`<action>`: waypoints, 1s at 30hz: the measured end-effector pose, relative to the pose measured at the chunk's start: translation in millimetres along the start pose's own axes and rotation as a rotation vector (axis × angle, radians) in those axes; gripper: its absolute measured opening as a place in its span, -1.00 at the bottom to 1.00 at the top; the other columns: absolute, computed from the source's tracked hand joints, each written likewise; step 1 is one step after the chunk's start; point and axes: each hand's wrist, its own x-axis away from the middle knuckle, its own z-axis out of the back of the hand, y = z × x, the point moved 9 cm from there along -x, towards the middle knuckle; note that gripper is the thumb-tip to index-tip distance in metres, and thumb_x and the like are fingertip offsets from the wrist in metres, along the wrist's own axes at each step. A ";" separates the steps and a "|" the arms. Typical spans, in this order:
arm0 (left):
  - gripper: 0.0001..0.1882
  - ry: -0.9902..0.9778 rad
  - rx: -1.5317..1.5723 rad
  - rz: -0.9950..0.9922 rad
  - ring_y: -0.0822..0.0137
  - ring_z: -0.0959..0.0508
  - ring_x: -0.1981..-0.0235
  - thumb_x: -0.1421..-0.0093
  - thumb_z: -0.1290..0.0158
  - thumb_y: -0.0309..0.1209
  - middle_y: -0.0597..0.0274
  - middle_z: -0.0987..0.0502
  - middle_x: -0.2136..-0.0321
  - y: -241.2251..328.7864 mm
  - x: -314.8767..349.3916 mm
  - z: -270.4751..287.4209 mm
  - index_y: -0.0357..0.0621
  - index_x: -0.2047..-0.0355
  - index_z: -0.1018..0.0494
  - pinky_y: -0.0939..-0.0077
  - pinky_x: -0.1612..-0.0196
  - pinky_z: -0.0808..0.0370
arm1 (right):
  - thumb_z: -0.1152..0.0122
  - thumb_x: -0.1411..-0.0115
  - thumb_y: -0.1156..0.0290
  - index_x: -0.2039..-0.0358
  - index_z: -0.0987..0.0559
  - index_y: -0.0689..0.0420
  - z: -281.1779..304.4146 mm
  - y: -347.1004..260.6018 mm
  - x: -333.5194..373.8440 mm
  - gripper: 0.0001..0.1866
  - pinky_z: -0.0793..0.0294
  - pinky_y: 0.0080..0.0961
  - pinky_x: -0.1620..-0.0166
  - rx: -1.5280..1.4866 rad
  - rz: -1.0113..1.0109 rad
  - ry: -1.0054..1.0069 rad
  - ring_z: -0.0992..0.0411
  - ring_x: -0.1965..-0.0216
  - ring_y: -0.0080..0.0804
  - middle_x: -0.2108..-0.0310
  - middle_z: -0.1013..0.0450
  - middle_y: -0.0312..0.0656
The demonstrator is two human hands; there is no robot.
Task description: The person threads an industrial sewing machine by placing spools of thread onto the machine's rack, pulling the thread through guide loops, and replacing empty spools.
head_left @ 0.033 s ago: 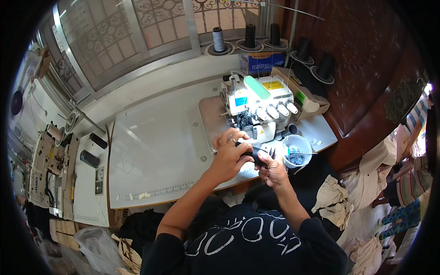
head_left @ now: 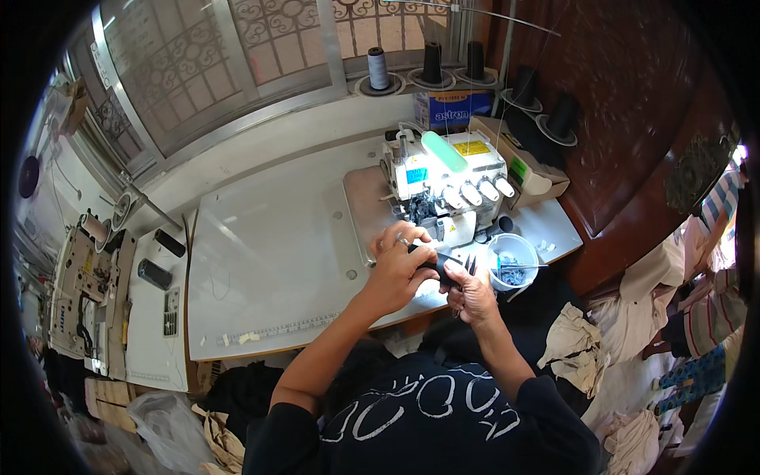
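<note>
A small piece of black fabric (head_left: pixel 431 265) is stretched between my two hands, just in front of the white overlock sewing machine (head_left: pixel 451 170). My left hand (head_left: pixel 400 261) is closed on its left part, with the fingers bent over the cloth. My right hand (head_left: pixel 471 297) pinches the right end between thumb and fingers. Out of the same right hand stick the pointed metal blades of thread snips (head_left: pixel 473 264), with a metal loop showing below the palm. Dark cloth or thread is bunched by the machine's needle area.
Right of my hands stands a white bucket (head_left: pixel 529 252) with dark scraps and a screwdriver-like tool across it. The white table (head_left: pixel 269 237) carries a ruler (head_left: pixel 289 327) along its front edge. Thread cones (head_left: pixel 431 63) stand behind the machine. Another sewing machine (head_left: pixel 83 293) is at far left.
</note>
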 end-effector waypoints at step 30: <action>-0.39 -0.004 0.913 0.219 0.39 -0.34 0.09 0.16 -0.19 -0.51 0.27 -0.33 0.17 -36.0 21.2 17.9 -0.13 0.06 -0.22 0.51 0.06 -0.29 | -0.10 -0.06 0.11 0.29 -0.35 0.19 -62.6 28.5 -2.1 -0.60 -0.01 -0.79 0.76 -0.409 -0.349 -0.481 -0.04 0.84 -0.70 0.62 -0.33 -0.14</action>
